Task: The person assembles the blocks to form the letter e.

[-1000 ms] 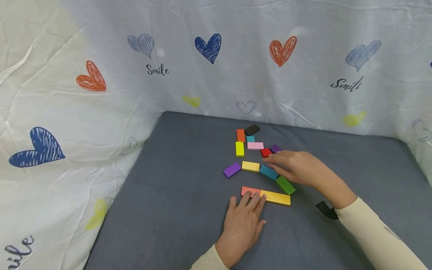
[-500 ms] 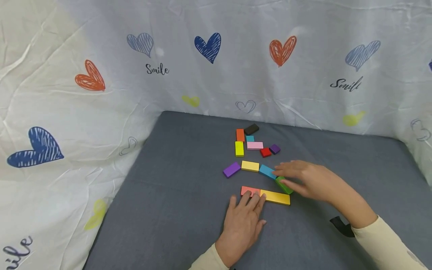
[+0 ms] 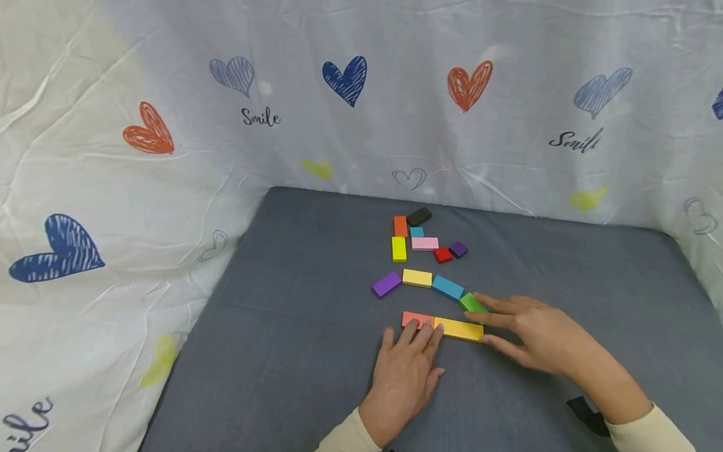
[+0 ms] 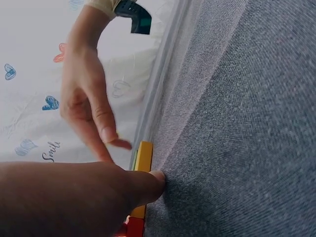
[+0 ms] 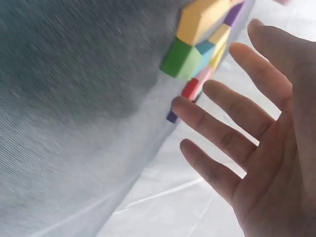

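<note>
In the head view my left hand (image 3: 402, 376) lies palm down, its straight fingertips on the coral block (image 3: 410, 317) and the near end of the longer golden-yellow block (image 3: 460, 329) beside it. My right hand (image 3: 542, 336) has its fingers extended and spread; in the head view they reach the green block (image 3: 470, 302) and the golden block's right end. Whether they touch is hard to tell. The right wrist view shows the right hand's fingers (image 5: 217, 128) loose, gripping nothing. An arc of purple (image 3: 386, 284), pale yellow (image 3: 417, 278) and blue (image 3: 448, 287) blocks leads to the green one.
Farther back lie orange (image 3: 400, 226), yellow (image 3: 398, 250), black (image 3: 419, 217), teal (image 3: 417, 232), pink (image 3: 425, 243), red (image 3: 443, 255) and dark purple (image 3: 459, 249) blocks. Grey cloth (image 3: 294, 314) covers the table; a white heart-printed curtain (image 3: 395, 138) hangs behind.
My right hand has moved from beside the red block, past the blue and green blocks, towards the golden block's right end. The left hand stays where it was.
</note>
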The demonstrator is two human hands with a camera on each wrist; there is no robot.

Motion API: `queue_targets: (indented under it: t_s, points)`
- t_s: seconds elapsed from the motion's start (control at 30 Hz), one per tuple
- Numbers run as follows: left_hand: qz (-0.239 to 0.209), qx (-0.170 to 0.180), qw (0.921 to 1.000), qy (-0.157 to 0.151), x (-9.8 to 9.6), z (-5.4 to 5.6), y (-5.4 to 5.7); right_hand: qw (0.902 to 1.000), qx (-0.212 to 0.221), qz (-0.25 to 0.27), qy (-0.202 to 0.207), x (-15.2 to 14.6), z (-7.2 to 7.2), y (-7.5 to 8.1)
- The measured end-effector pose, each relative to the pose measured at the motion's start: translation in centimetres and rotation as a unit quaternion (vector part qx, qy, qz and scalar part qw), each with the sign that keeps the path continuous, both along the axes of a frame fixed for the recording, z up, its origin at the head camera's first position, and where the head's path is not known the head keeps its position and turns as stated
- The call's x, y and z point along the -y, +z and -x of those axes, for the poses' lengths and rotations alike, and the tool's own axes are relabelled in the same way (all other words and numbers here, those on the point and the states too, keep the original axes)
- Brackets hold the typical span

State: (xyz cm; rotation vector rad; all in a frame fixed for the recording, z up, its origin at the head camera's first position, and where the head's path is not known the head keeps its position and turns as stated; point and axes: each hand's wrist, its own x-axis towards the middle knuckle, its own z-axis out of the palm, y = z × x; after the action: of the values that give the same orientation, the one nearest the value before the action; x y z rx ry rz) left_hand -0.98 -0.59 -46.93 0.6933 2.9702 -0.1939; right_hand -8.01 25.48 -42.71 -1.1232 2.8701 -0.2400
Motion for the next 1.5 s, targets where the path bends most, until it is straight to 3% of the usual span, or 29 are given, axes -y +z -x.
queue_targets:
  t_s: [0.17, 0.6, 0.73, 0.87, 0.97, 1.07, 1.2, 1.33, 1.5]
  points:
    - [-0.002, 0.007, 1.0000, 0.004, 0.1, -0.1, 0.0, 0.9996, 0.020, -0.013, -0.012, -0.2, -1.0, -1.0]
    - [-0.010, 0.024, 0.9996, 0.010, 0.1, 0.0, 0.0, 0.9999, 0.005, -0.013, 0.000, -0.6, -1.8, -1.8]
    - [-0.031, 0.015, 0.9993, 0.011, 0.0, 0.0, -0.1, 0.9998, 0.000, -0.019, 0.005, -0.6, -1.8, -1.9]
    - [-0.089, -0.004, 0.9959, 0.018, 0.3, 0.1, -0.3, 0.9998, -0.002, -0.017, 0.006, -0.6, -1.7, -1.9]
    - [-0.164, -0.034, 0.9855, 0.027, 1.2, 0.7, 0.1, 0.9998, -0.007, -0.014, 0.009, -0.6, -1.7, -2.0]
    - [-0.229, -0.083, 0.9690, 0.041, 2.8, 1.8, 0.7, 0.9999, -0.010, -0.009, 0.010, -0.6, -1.7, -2.0]
    - [-0.261, -0.130, 0.9532, 0.081, 5.3, 3.6, 0.7, 0.9998, -0.003, -0.017, 0.007, -0.6, -1.6, -2.1]
    - [-0.253, -0.119, 0.9539, 0.109, 6.8, 4.7, 0.1, 0.9996, 0.005, -0.028, 0.005, -0.6, -1.7, -2.1]
    - [-0.235, -0.088, 0.9608, 0.118, 7.2, 4.9, -0.5, 0.9993, 0.011, -0.035, 0.004, -0.7, -1.6, -2.0]
